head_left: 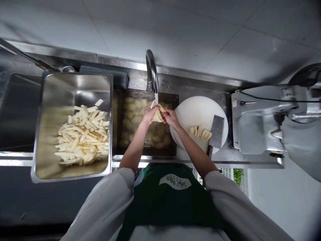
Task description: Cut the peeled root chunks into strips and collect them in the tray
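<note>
On my feed, left hand point(149, 114) and right hand point(171, 117) grips both look clamped on pale-yellow flat-cut vegetable strips point(157, 116), frame centre, under the curved chrome tap point(151, 65); wet, loosely pinched pieces could slip into the rectangular steel sink point(173, 152).

Dim, cool light; glare on steel ledge point(140, 66); wall point(180, 36) softly shadowed; edges stretched.

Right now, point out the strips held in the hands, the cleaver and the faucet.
Held strips point(157, 116): head view, on their fanned lower part.
Cleaver point(217, 131): head view, middle of the blade.
Faucet point(152, 69): head view, on the curved spout.
</note>
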`<state>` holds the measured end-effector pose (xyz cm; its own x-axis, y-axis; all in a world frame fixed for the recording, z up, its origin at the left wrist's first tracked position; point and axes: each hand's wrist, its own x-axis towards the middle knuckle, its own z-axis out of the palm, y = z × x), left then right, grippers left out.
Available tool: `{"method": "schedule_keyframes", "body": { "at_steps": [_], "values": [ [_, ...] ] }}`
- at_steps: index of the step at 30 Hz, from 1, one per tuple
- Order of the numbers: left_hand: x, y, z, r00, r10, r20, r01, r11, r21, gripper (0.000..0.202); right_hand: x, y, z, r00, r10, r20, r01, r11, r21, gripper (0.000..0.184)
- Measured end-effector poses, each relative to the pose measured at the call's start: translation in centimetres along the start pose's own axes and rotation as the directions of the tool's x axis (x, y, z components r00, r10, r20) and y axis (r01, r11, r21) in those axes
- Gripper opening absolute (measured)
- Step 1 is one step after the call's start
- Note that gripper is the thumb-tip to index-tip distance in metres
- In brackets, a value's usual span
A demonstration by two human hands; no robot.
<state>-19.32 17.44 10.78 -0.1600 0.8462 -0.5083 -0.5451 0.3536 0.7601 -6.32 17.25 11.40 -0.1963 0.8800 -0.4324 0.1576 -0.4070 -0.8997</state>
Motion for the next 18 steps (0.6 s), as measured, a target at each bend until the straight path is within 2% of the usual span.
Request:
{"method": "schedule_keyframes", "body": {
  "at_steps": [3, 5, 8, 11, 15, 18],
  "values": [
    [0.1, 0.2, 0.4, 1.0, 0.005, -0.005, -0.005, 1.0, -0.001, 0.034, -0.3, -0.4, 0.0, 1.0, -0.008, 0.001, 0.008, 1.0, 0.018, 0.035],
    [0.5, 0.4, 0.6, 0.999, 0.026, -0.029, -0.027, 1.0, -0.002, 0.035, -0.7, -0.7, -0.1, 0.999, 0.041, 0.002, -0.041, 0.997, 0.059, 0.037],
    [1.3, 0.4, 1.0, 0.987, 0.083, -0.139, -0.088, 0.996, -0.024, 0.036, -1.4, -1.2, 0.0, 0.984, 0.174, 0.033, -0.177, 0.969, 0.175, 0.049],
    [2.1, 0.1, 1.3, 0.947, 0.141, -0.29, -0.163, 0.985, -0.051, 0.034, -2.0, -1.6, 0.6, 0.97, 0.235, 0.071, -0.245, 0.94, 0.239, 0.056],
    [2.5, -0.3, 1.9, 0.892, 0.207, -0.403, -0.246, 0.968, -0.048, 0.03, -1.6, -2.0, 2.3, 0.978, 0.194, 0.078, -0.208, 0.932, 0.298, 0.059],
    [2.0, 0.8, 2.2, 0.865, 0.208, -0.456, -0.246, 0.969, -0.025, 0.027, -1.4, -1.8, 3.0, 0.989, 0.128, 0.071, -0.142, 0.958, 0.249, 0.061]
  ]
}}
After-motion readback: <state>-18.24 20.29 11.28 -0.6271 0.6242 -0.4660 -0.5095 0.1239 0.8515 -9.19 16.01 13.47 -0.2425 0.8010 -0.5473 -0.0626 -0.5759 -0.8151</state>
